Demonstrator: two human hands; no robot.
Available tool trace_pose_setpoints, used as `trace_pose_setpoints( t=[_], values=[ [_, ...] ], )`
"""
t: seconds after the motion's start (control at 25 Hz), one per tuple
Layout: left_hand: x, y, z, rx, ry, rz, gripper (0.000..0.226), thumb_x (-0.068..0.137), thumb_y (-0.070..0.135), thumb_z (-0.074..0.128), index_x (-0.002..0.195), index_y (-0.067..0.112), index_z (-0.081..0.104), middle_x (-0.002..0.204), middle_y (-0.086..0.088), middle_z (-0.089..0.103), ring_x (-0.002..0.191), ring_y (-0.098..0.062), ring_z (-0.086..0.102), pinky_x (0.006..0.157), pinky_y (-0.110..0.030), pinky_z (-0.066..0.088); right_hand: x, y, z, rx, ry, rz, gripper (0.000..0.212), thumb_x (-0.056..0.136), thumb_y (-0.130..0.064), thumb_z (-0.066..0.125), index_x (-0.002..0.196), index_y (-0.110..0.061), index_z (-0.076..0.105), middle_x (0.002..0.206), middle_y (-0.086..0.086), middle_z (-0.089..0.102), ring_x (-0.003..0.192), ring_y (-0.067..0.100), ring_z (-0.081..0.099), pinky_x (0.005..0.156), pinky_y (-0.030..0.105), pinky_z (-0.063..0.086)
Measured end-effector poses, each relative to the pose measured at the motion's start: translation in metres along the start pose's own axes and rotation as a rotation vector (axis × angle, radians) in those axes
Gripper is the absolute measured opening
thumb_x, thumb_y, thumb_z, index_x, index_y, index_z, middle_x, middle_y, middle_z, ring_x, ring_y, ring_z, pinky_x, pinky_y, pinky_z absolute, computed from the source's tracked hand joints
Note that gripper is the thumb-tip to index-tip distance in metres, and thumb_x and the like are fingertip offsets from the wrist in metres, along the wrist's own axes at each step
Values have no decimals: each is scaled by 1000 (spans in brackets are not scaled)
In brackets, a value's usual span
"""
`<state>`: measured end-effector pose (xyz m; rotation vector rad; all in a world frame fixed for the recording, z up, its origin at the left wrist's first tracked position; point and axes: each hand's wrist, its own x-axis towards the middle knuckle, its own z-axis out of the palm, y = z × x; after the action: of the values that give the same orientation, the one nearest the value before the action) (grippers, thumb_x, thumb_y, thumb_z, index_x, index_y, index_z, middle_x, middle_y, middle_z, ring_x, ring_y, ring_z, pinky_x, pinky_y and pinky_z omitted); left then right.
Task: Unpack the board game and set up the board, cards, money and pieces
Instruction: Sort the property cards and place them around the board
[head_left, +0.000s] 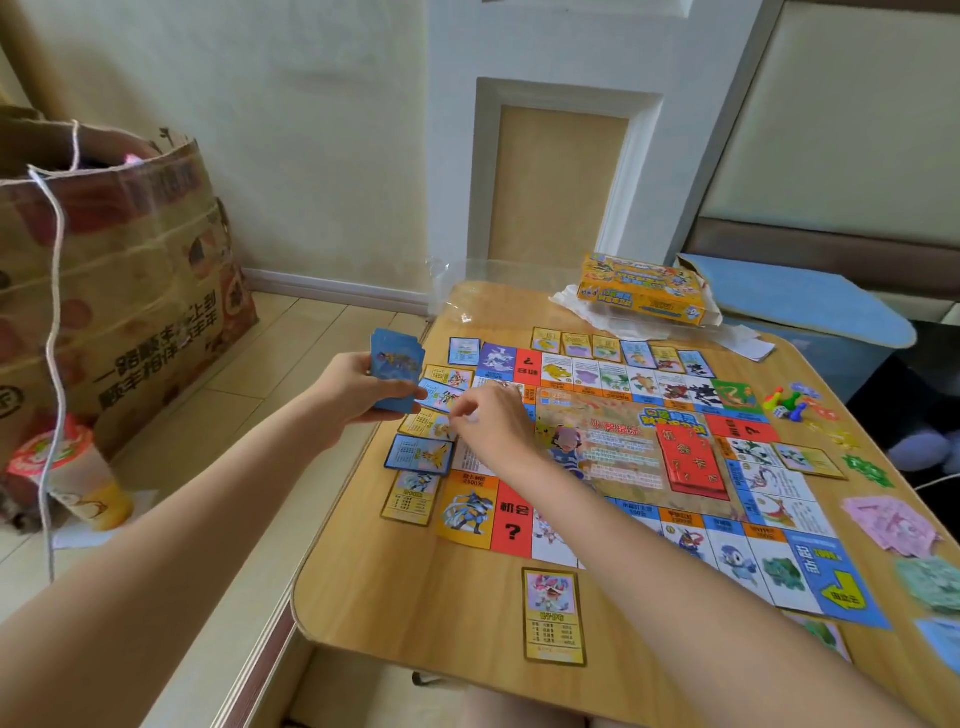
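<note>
Item: board game set-up, well advanced, on a light wooden folding table (415, 597).

Done, as I judge it: the colourful square paper board (623, 467) lies flat mid-table; a red card deck (693, 457) sits on its centre panel; the yellow game box (644, 288) stands emptied at the far edge.

Property cards laid outside the board: six along the far edge (618, 351), one at the far left corner (464, 351), five down the left edge including the one in hand, one at the right edge (808, 460), one at the near edge (553, 616).

In hand: my left hand (353, 384) grips the remaining stack of blue-backed cards (396, 374); my right hand (488, 421) pinches a blue-bordered card (439, 396) at the left edge, seemingly placing it.

Pieces: coloured plastic pawns (784, 402) clustered by the far right corner, about four, with one die; green plastic houses (867, 470) at the right edge, count unclear.

Money: three loose piles at the right edge, pink (888, 522), green (930, 582), blue (943, 639).

Left: the near and right edges lack most cards; money looks unsorted.
</note>
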<state>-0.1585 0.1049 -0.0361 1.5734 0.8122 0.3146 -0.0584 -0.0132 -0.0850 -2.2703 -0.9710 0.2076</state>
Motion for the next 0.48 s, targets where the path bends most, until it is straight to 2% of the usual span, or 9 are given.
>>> trace_pose_setpoints(
  t=[0.08,0.16,0.28,0.48],
  values=[
    [0,1,0,1,9,2,15,81,7,68,87,12,56,78,-2,66,52,-5,66,49,-16,54,2,2,-2,-104,-24,-37,16,89,-22,61,98,-13,72,110,7,60,114,26,39,84,33,37],
    [1,0,0,13,15,4,16,80,8,69,88,13,56,80,-2,66,58,-7,67,51,-16,55,5,1,-2,-192,-68,-59,20,87,-28,64,102,-17,71,110,7,56,114,27,38,84,33,37],
    [4,-1,-2,9,10,2,18,80,9,68,93,11,56,87,-5,67,72,-13,66,55,-18,55,13,-2,0,-217,-100,-68,20,86,-26,66,105,-19,71,116,9,50,117,28,35,90,35,37],
    [5,-1,-1,20,5,6,16,81,8,68,92,12,56,85,-4,67,69,-11,66,55,-18,55,18,-2,-2,-212,-114,-57,19,85,-24,67,103,-20,70,121,8,48,120,28,34,92,35,36]
  ],
)
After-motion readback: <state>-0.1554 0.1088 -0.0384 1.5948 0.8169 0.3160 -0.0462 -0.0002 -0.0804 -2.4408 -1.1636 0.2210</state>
